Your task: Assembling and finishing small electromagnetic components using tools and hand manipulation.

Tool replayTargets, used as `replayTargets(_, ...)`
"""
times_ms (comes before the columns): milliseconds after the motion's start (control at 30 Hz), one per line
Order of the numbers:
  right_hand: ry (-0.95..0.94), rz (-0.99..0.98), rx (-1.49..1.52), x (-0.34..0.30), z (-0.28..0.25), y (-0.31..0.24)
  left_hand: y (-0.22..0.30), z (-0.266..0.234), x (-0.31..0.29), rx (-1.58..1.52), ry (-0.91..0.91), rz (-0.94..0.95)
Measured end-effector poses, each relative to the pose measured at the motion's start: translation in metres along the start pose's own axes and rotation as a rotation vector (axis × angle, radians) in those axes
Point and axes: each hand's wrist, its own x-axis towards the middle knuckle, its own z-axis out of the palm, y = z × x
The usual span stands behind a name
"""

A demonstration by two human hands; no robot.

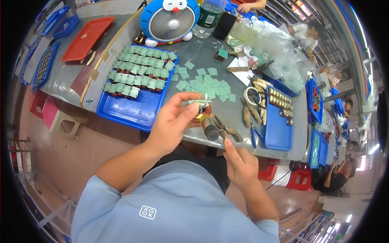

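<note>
Between its thumb and fingers, my left hand [172, 121] pinches a small copper-wound ring coil [206, 109] with a thin square plate on top. Close to the coil's lower right are the jaws of pliers [222, 128] with wrapped handles, gripped by my right hand [242, 164]. A dark round-ended cylinder [211, 133] sits just below the coil, at the table's near edge. Beyond my hands, loose green square plates [202, 83] lie scattered on the grey table [178, 60]. To the left, a blue tray [125, 109] bears rows of coils topped with green plates [139, 67].
A second blue tray [279, 135] on the right holds several bare coils [280, 99]. Beside it lie a tape roll [252, 96], wrapped-handle tools [246, 115] and blue-handled pliers [255, 135]. At the back stand a blue fan [172, 22], a bottle [208, 18], a phone [224, 26] and plastic bags [279, 52].
</note>
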Motion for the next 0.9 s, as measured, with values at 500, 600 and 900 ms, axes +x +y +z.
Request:
replayTargets(500,0.210,0.498,0.600,-0.025,0.029,-0.010,0.004,-0.018,0.002,-0.313,0.065,-0.205)
replayTargets(600,0.240,0.552,0.686,-0.026,0.029,-0.011,0.006,-0.020,0.002,-0.380,0.044,-0.245)
replayTargets(900,0.225,0.554,0.733,-0.030,0.033,-0.012,0.004,-0.018,0.001,-0.322,0.018,-0.207)
